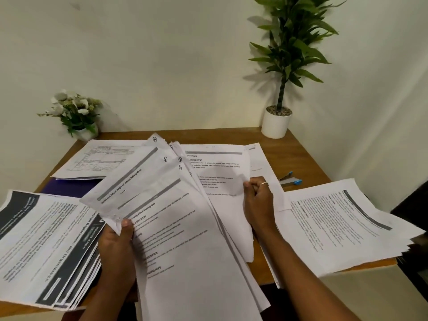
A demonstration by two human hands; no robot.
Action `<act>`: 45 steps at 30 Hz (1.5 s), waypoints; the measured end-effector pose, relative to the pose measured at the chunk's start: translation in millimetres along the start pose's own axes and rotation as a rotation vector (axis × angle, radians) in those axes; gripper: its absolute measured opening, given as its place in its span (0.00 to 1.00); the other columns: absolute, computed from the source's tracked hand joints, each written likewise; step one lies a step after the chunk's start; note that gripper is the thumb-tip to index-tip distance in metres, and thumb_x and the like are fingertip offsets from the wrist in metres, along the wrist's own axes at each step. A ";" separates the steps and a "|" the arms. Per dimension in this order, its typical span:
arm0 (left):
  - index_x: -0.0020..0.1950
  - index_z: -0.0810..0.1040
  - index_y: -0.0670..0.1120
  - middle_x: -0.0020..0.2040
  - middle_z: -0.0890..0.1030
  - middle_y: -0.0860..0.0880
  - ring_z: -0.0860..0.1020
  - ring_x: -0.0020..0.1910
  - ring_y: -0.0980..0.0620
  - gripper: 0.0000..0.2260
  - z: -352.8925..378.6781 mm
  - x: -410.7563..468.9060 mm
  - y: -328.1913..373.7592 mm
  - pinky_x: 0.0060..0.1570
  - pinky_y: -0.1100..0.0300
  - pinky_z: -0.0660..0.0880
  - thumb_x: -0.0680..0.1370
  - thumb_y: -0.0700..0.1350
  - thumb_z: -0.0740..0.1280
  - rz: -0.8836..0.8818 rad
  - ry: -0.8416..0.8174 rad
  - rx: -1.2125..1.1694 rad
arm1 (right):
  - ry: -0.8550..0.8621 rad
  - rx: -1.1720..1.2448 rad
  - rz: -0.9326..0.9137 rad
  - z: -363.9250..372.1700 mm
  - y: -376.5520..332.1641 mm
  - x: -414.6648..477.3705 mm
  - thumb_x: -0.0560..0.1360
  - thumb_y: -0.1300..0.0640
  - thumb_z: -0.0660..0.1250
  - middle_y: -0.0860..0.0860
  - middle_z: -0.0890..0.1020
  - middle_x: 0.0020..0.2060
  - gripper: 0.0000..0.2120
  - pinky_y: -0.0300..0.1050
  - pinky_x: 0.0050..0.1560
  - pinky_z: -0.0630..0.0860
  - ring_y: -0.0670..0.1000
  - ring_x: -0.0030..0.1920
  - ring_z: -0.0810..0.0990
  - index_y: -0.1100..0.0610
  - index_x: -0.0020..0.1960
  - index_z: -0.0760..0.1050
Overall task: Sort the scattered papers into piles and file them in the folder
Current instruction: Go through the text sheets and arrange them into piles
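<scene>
My left hand (pixel 117 242) grips a fanned stack of printed sheets (pixel 171 216) by its left edge, held above the wooden table (pixel 308 158). My right hand (pixel 258 200) pinches the right edge of one sheet (pixel 220 172) at the back of the fan. A pile of dark-headed papers (pixel 44 246) lies at the left, another pile (pixel 342 225) at the right, and a third pile with tables printed on it (pixel 99 158) at the far left. A blue folder (pixel 67 187) shows partly under the papers on the left.
A stapler with blue ends (pixel 289 179) lies right of centre. A white pot with a tall green plant (pixel 276 122) stands at the back right corner, a small flower pot (pixel 78 117) at the back left. The right pile overhangs the table's edge.
</scene>
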State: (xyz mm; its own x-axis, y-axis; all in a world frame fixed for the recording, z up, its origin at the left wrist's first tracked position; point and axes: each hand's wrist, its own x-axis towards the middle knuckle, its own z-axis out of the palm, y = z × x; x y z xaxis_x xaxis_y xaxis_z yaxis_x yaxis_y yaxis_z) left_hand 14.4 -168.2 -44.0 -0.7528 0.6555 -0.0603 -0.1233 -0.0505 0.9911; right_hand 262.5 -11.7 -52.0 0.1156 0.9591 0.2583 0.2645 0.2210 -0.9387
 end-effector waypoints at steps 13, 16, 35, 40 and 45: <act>0.53 0.79 0.47 0.43 0.86 0.57 0.84 0.44 0.61 0.07 -0.9 2.2 -2.5 0.41 0.71 0.80 0.85 0.41 0.61 0.003 -0.045 0.045 | -0.023 0.033 -0.005 0.0 5.1 3.8 0.83 0.53 0.64 0.42 0.81 0.50 0.04 0.34 0.49 0.81 0.46 0.54 0.81 0.52 0.54 0.74; 0.62 0.77 0.43 0.51 0.84 0.51 0.83 0.49 0.57 0.09 0.5 0.9 -2.4 0.44 0.67 0.81 0.85 0.42 0.61 0.007 -0.043 0.060 | -0.100 -0.055 -0.002 5.4 7.4 2.5 0.83 0.53 0.64 0.45 0.82 0.57 0.09 0.28 0.50 0.77 0.46 0.59 0.81 0.52 0.61 0.78; 0.53 0.79 0.49 0.46 0.86 0.54 0.85 0.46 0.58 0.08 -3.4 -0.9 -1.1 0.40 0.65 0.81 0.85 0.42 0.61 0.037 -0.116 0.039 | -0.057 -0.906 0.149 -28.4 6.4 112.4 0.76 0.45 0.74 0.57 0.81 0.62 0.23 0.56 0.70 0.63 0.59 0.63 0.77 0.58 0.62 0.74; 0.56 0.79 0.47 0.47 0.86 0.52 0.85 0.47 0.56 0.07 -3.6 2.1 -4.2 0.39 0.65 0.81 0.85 0.43 0.61 0.033 -0.119 0.022 | -0.019 -0.516 0.187 -35.2 0.8 115.7 0.79 0.52 0.72 0.58 0.81 0.62 0.19 0.52 0.60 0.76 0.61 0.63 0.80 0.62 0.64 0.75; 0.56 0.78 0.46 0.49 0.85 0.50 0.85 0.48 0.57 0.07 -2.9 1.7 -2.7 0.40 0.67 0.80 0.85 0.41 0.61 0.041 -0.126 -0.006 | 0.159 -0.272 0.079 -54.4 -45.6 113.4 0.82 0.53 0.66 0.55 0.81 0.56 0.14 0.44 0.50 0.73 0.56 0.55 0.80 0.63 0.61 0.77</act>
State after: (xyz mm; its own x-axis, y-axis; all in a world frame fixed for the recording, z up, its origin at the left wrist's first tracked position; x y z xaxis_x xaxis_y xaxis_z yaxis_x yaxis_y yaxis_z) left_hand 11.6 -169.1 -47.1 -0.6703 0.7421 -0.0044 -0.0984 -0.0831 0.9917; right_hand 315.7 77.4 32.5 0.2886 0.9268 0.2402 0.4921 0.0716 -0.8676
